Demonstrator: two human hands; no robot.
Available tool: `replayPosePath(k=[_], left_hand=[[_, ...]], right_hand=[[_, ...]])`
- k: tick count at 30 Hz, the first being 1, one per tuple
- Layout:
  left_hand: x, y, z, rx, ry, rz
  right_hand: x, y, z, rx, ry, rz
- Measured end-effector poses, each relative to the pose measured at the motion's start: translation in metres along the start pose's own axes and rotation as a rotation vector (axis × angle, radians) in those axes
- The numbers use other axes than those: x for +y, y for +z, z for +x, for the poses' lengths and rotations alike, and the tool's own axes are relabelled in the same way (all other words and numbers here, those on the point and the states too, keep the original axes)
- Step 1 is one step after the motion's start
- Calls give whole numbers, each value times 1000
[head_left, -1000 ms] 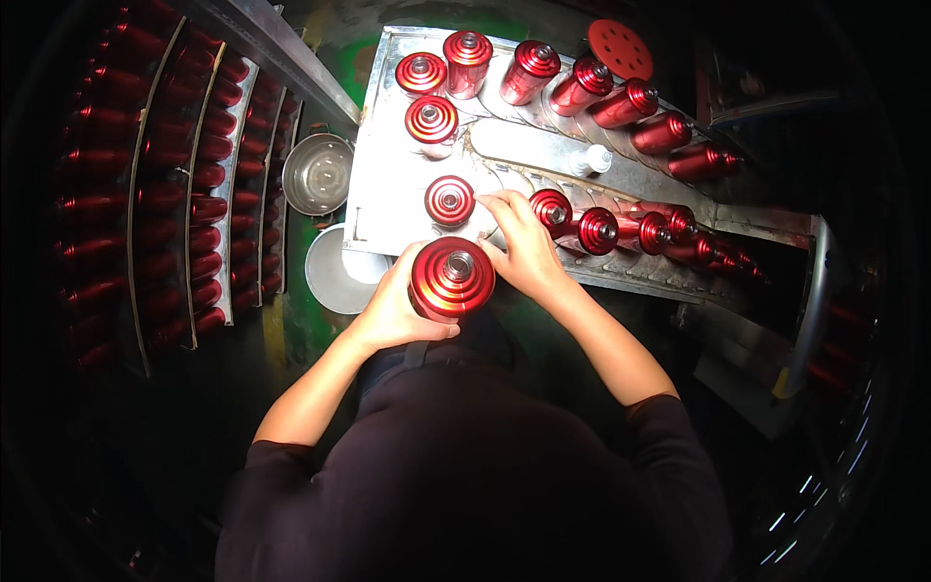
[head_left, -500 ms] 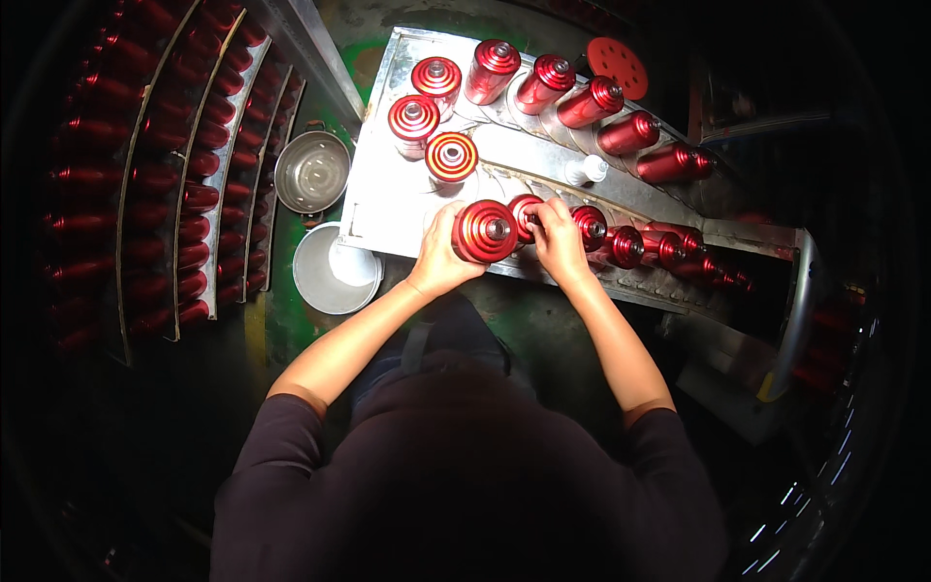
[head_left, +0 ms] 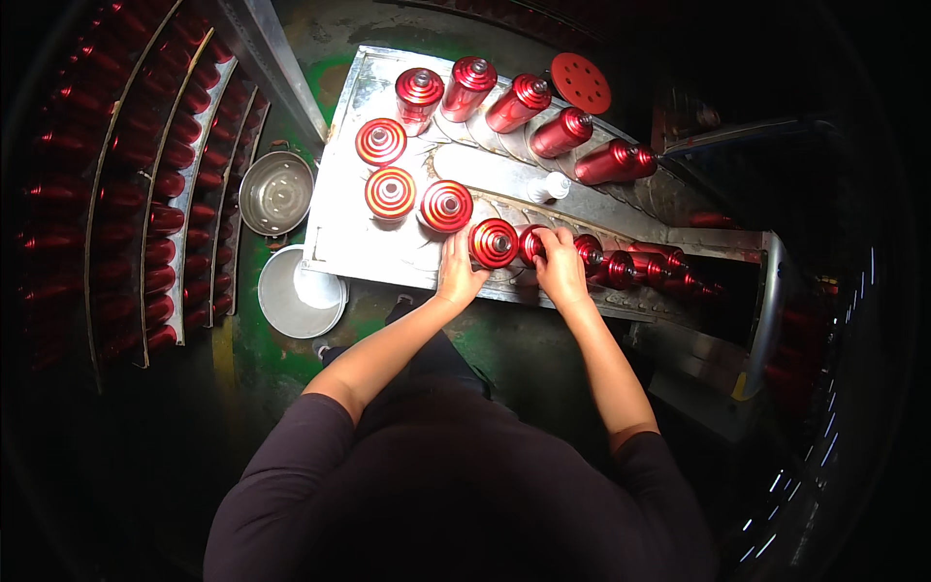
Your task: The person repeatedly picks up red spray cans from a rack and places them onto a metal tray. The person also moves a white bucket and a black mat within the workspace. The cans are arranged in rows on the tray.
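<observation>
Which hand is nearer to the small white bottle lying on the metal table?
Right. The right hand sits just below the white bottle, resting on a red can in the row. The left hand is farther off, down and to the left, beside another red can.

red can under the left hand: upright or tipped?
Upright. The red can shows its round stepped top to the camera, standing on the metal table; the left hand touches its side.

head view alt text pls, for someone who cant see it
Seen from above, a person's left hand and right hand rest on shiny red metal bottles in a row on a steel table. More red bottles stand behind, racks of them fill the left, and two metal bowls sit on the floor.
</observation>
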State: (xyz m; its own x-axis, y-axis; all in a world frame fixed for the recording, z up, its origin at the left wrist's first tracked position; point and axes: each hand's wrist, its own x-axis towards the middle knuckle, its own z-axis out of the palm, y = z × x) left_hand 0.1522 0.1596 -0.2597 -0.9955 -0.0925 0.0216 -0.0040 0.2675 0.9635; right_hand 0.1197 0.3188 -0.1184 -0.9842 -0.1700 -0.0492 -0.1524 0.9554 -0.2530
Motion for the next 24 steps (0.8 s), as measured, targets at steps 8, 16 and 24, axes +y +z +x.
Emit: replayPosePath(k=[8, 16, 24], left_hand=[[28, -9, -52, -268, -123, -61], [12, -193, -106, -188, -389, -220], [71, -475, -168, 496, -231, -209]], right_hand=[[-19, -38, -34, 196, -2, -3], [-105, -45, -34, 204, -317, 531], [-299, -27, -39, -62, -690, 562]])
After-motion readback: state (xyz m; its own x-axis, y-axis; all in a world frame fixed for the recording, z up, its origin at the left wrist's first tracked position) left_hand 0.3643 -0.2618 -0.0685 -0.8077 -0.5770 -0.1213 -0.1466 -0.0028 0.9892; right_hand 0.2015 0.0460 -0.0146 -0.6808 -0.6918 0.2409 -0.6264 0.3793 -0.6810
